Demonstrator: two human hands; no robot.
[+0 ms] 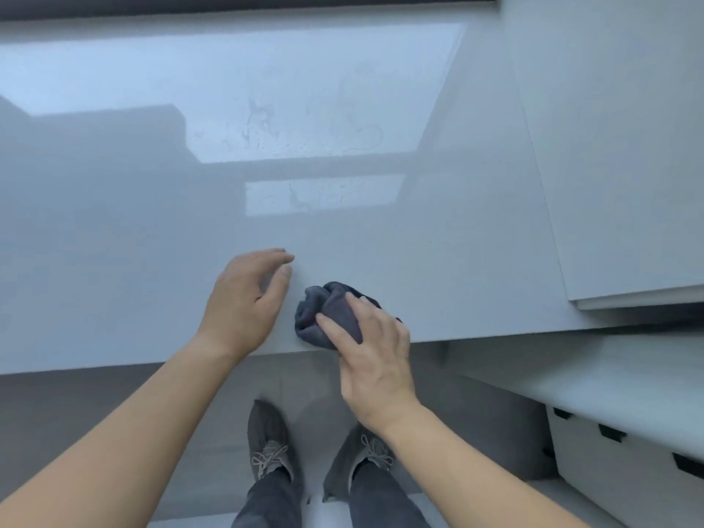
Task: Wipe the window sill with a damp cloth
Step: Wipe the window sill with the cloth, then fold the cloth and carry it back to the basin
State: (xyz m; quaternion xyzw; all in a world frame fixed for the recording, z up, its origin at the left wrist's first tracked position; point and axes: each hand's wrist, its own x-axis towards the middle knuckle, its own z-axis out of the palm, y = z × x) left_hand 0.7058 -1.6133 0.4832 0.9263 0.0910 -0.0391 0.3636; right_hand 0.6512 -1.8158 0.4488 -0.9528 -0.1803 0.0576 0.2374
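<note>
Where the glossy white sill (152,242) meets its front edge, a bunched dark grey cloth (324,310) is seen lying on the surface, slightly right of the middle of the view. The cloth is covered on its right and near side by the right hand (375,352), whose fingers (358,304) are curved over the top of the bundle, so that it is held down against the sill. The thumb of that hand is hidden, and the far left folds of the cloth are left uncovered. The wrist is carried out past the edge of the sill, above the floor.

The left hand (244,299) is placed just beside the cloth, on its left, with a narrow strip of bare sill between them. It is open, with the fingers held together and only loosely bent, and the palm is turned downward. Whether its fingertips touch the surface cannot be told.

Farther back on the sill, faint dried smears (266,123) are shown up in the bright reflection, well apart from both hands. A white panel (609,146) is set at the right end of the sill. Below, grey shoes (266,440) are seen on the floor, and white boxes (609,463) are stored under a shelf (571,375) at lower right.
</note>
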